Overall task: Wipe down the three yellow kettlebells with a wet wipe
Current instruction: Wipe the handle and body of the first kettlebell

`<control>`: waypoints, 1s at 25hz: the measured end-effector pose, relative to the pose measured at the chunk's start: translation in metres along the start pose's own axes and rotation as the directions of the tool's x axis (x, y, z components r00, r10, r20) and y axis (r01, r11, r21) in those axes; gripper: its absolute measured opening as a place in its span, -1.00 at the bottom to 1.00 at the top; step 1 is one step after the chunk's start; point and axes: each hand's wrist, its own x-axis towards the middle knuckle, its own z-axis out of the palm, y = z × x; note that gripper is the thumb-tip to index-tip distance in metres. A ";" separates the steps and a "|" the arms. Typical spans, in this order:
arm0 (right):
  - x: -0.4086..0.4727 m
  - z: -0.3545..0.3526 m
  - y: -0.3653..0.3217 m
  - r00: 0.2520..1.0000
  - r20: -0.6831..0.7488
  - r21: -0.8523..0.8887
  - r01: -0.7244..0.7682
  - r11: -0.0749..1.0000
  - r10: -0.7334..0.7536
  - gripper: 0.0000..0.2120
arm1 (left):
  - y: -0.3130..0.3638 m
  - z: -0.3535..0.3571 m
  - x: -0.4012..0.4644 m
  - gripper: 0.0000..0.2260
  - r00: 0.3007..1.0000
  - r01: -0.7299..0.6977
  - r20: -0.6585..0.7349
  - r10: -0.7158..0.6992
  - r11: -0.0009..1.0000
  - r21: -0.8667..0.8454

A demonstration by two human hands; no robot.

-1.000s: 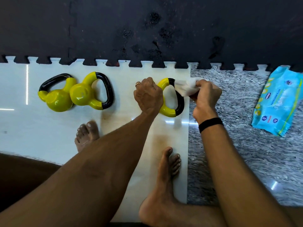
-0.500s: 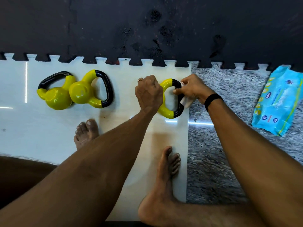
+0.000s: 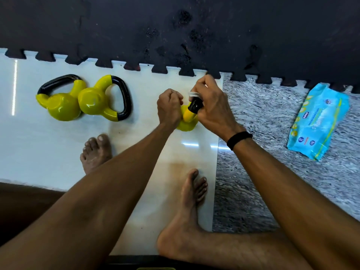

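Third kettlebell (image 3: 187,119) sits on the white floor tile (image 3: 48,145), centre of scene, just left of the seam with the grey marbled floor (image 3: 272,123). It is mostly hidden between the two hands; yellow body and one yellow handle root show, black grip above.

Left hand (image 3: 169,108): fingers curled, clamped against the left side of this kettlebell; exactly which part it grips is hidden under the fist.

Right hand (image 3: 211,103): fingers wrapped round the black handle, a white wet wipe (image 3: 192,93) pinched between hand and handle, only a small edge of it showing. Black band (image 3: 239,139) on the right wrist.

Two other kettlebells lie on their sides on the tile, well to the left: leftmost kettlebell (image 3: 60,103), and the middle kettlebell (image 3: 97,101) touching it, black handle pointing right.

Blue wipes packet (image 3: 317,121) lies on the grey floor, far right, well apart from the hands.

Black interlocking foam mat (image 3: 175,32) covers the far side. Two bare feet on the tile near the viewer: left foot (image 3: 96,152), right foot (image 3: 187,211).
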 end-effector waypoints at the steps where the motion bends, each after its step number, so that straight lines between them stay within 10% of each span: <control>1: -0.009 -0.001 0.005 1.000 -0.024 0.000 0.006 1.000 -0.006 -0.92 | -0.002 0.003 0.001 -0.80 0.999 0.014 0.034 -0.016 0.998 0.054; 8: -0.070 -0.018 0.054 0.993 0.009 -0.009 -0.119 0.993 0.120 -0.86 | -0.009 0.029 -0.028 -0.76 0.974 -0.220 0.157 0.163 0.847 0.484; 18: -0.102 0.016 0.070 0.973 0.091 -0.061 -0.207 0.976 0.212 -0.84 | -0.008 0.031 -0.046 -0.73 0.819 -0.494 0.279 0.501 0.371 0.786; 25: -0.091 -0.006 0.073 0.891 -0.070 0.153 -0.435 0.887 0.449 -0.43 | -0.006 0.046 -0.049 -0.77 0.946 -0.268 0.086 0.313 0.601 0.753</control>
